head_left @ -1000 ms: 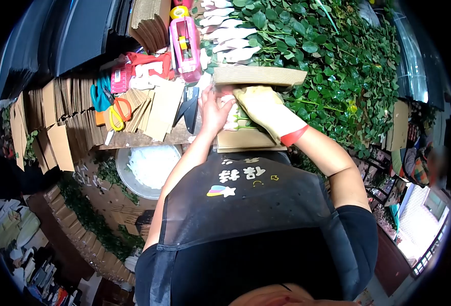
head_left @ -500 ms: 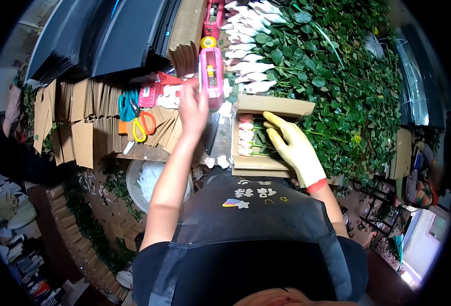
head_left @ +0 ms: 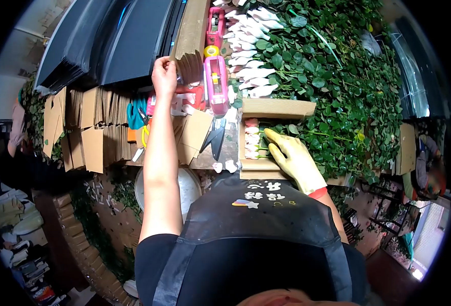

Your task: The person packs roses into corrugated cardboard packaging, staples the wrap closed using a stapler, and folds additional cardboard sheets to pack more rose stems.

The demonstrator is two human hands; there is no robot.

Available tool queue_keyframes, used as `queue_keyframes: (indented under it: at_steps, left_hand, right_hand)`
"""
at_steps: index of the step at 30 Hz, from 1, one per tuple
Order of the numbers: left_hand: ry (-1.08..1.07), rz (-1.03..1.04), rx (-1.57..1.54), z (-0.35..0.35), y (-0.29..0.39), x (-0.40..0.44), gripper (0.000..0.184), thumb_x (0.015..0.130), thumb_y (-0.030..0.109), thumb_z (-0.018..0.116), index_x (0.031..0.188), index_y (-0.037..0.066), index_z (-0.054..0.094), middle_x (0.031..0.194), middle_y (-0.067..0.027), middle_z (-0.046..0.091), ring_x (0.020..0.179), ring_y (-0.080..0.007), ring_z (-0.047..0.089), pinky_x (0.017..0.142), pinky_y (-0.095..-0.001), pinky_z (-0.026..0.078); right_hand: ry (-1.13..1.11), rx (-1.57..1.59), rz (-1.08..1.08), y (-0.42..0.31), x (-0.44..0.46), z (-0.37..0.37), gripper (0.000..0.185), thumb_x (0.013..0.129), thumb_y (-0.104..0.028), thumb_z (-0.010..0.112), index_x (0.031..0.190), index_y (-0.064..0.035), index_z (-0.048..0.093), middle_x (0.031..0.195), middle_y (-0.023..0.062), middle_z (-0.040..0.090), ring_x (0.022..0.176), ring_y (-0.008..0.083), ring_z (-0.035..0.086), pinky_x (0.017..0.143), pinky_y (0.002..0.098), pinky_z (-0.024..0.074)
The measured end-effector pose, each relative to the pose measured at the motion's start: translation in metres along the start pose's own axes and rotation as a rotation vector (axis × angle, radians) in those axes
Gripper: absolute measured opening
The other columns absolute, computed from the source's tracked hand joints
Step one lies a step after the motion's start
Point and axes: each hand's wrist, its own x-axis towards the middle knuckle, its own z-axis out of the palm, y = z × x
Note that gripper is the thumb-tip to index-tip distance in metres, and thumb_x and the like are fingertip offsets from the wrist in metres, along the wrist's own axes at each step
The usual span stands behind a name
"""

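My bare left hand (head_left: pixel 164 77) is at the near left corner of the stack of brown corrugated cardboard sheets (head_left: pixel 191 46), its fingers pinched on a sheet's corner. My right hand (head_left: pixel 293 154), in a pale yellow rubber glove, lies open with fingers stretched over rose stems. Under and beside it is a corrugated wrapper (head_left: pixel 276 108), its far side folded up. Inside, a row of pale pink roses (head_left: pixel 251 140) lines the left end, with the leafy stems running right beneath the glove.
Pink tape dispensers (head_left: pixel 217 84) stand beyond the wrapper, near roses in white sleeves (head_left: pixel 256 74). Leafy stems (head_left: pixel 337 76) cover the right side. Black sheets (head_left: pixel 133 46) are stacked at left. A dark-bladed tool (head_left: pixel 215 141) and cardboard pieces (head_left: pixel 194 133) lie nearer.
My left hand has moved left from beside the pink tape dispenser to the corner of the cardboard stack. My right hand stays on the stems. The view has shifted slightly.
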Motion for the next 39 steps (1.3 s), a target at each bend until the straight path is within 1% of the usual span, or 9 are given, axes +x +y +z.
queue_keyframes:
  at_steps: [6,10,13,17,20,25,29,36,39]
  left_hand:
    - [0.381,0.521,-0.15,-0.031,0.142,-0.088,0.017,0.1,0.004,0.057,0.116,-0.002,0.056,0.104,-0.0079,0.058,0.091,-0.016,0.056,0.086,-0.0299,0.049]
    - [-0.193,0.897,-0.127,-0.043,0.191,-0.208,0.014,0.079,0.006,0.07,0.09,0.011,0.064,0.081,-0.0086,0.057,0.074,-0.0282,0.056,0.071,-0.0414,0.048]
    - [-0.268,1.006,-0.142,-0.017,0.188,-0.242,0.021,0.08,0.016,0.077,0.099,0.011,0.071,0.106,-0.0086,0.068,0.089,-0.0253,0.068,0.072,-0.0407,0.053]
    - [0.0,0.497,-0.104,-0.014,0.147,-0.229,0.029,0.084,0.018,0.08,0.109,0.004,0.072,0.097,-0.0068,0.068,0.081,-0.021,0.063,0.071,-0.0365,0.052]
    - [-0.462,-0.416,-0.46,0.001,0.118,-0.235,0.027,0.095,0.021,0.078,0.109,-0.002,0.074,0.077,-0.0018,0.066,0.07,-0.0084,0.057,0.068,-0.027,0.048]
    - [-0.734,-0.442,-0.196,0.04,0.06,-0.258,0.029,0.097,0.026,0.077,0.089,-0.002,0.074,0.067,0.0005,0.065,0.063,-0.0045,0.053,0.059,-0.028,0.044]
    - [-0.788,-0.51,-0.113,0.046,0.038,-0.264,0.032,0.097,0.028,0.078,0.079,0.002,0.071,0.064,-0.0009,0.065,0.058,-0.0069,0.055,0.056,-0.0269,0.043]
    - [-0.635,0.658,0.207,0.027,0.083,-0.235,0.028,0.088,0.025,0.083,0.074,0.006,0.068,0.071,-0.009,0.067,0.065,-0.0271,0.066,0.061,-0.0382,0.053]
    - [-0.761,0.987,0.15,0.055,0.078,-0.235,0.033,0.093,0.024,0.07,0.121,0.007,0.066,0.128,-0.0115,0.066,0.116,-0.0288,0.065,0.096,-0.0411,0.054]
  right_hand:
    - [-0.006,0.781,0.13,-0.039,0.007,-0.003,0.053,0.107,-0.034,0.061,0.147,0.0004,0.054,0.131,0.0156,0.071,0.114,0.0237,0.07,0.099,0.036,0.054]
    - [-0.29,1.437,0.076,-0.045,0.02,-0.044,0.072,0.101,-0.044,0.07,0.151,0.0027,0.047,0.132,0.0105,0.066,0.113,0.014,0.063,0.097,0.0307,0.0524]
    - [-0.089,0.728,0.338,-0.069,0.023,-0.077,0.039,0.1,-0.025,0.072,0.126,0.0041,0.066,0.112,0.0065,0.074,0.095,0.0106,0.065,0.086,0.0271,0.0538]
    - [0.123,0.832,0.349,0.014,0.009,-0.063,0.024,0.101,-0.013,0.073,0.119,0.0017,0.068,0.106,0.0017,0.074,0.092,0.0077,0.064,0.084,0.0248,0.0528]
    - [0.117,0.906,0.526,0.049,-0.006,-0.043,0.02,0.1,-0.014,0.075,0.116,-0.0022,0.069,0.103,-0.0047,0.071,0.087,0.0041,0.059,0.08,0.0235,0.0497]
    - [-0.316,-0.331,0.587,0.054,-0.012,-0.071,0.045,0.094,-0.048,0.072,0.098,-0.003,0.075,0.094,0.0212,0.075,0.089,0.036,0.072,0.082,0.0445,0.0558]
    - [-0.331,-0.089,0.145,0.058,0.006,-0.053,0.027,0.093,-0.033,0.072,0.103,-0.0073,0.076,0.098,0.0167,0.075,0.095,0.0355,0.072,0.086,0.0453,0.0563]
    - [-0.424,-0.128,-0.324,0.107,0.033,0.023,0.017,0.087,-0.018,0.075,0.103,-0.0131,0.076,0.094,0.0112,0.075,0.092,0.0345,0.071,0.083,0.0467,0.0562]
    - [-0.465,-0.215,-0.297,0.098,0.032,0.021,0.013,0.088,-0.018,0.074,0.099,-0.0131,0.075,0.096,0.0106,0.075,0.094,0.0339,0.071,0.084,0.0461,0.0566]
